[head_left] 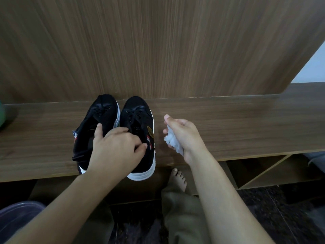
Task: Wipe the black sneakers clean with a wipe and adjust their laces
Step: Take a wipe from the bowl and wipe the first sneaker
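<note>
Two black sneakers with white soles stand side by side on a wooden shelf (pixel 228 124), toes toward the back panel. The left sneaker (pixel 98 113) leans slightly left; the right sneaker (pixel 139 113) has striped and yellow patches on its side. My left hand (pixel 114 147) lies across both shoe openings, thumb inside the left sneaker and fingers curled on the collar of the right one. To the right of the shoes, my right hand (pixel 182 134) hovers above the shelf and grips a crumpled white wipe (pixel 173 140).
A tall wooden back panel (pixel 158 50) rises behind the shelf. Something green (pixel 1 115) sits at the shelf's far left edge. Below are open wooden compartments (pixel 260 171), a dark patterned floor, my bare foot (pixel 177 178) and a purple tub (pixel 17 219) at lower left.
</note>
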A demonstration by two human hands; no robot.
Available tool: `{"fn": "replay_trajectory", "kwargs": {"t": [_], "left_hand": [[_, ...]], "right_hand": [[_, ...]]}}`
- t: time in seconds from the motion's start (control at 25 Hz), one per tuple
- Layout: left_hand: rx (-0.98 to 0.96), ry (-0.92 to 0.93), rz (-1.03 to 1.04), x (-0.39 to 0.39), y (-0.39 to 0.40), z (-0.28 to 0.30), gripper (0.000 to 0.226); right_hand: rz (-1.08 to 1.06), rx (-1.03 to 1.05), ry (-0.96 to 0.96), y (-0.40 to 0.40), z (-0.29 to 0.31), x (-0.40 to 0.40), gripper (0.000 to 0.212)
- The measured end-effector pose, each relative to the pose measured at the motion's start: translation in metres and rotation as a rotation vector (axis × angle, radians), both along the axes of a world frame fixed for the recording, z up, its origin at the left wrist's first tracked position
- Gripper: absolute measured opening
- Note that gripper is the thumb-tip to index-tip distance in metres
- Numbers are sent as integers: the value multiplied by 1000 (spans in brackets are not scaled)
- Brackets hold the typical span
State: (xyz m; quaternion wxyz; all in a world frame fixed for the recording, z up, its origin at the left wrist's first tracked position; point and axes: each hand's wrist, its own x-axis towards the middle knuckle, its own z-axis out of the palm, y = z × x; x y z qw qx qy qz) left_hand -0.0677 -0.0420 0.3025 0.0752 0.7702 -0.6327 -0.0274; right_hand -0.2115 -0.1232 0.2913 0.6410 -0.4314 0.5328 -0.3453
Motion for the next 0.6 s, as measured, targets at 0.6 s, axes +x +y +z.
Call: {"fn": "replay_trajectory", "kwargs": {"t": [0.6], "left_hand": [[-567, 808, 69, 5, 16, -61, 4]], "right_hand": [[-109, -95, -148, 12, -1, 12, 33]]}}
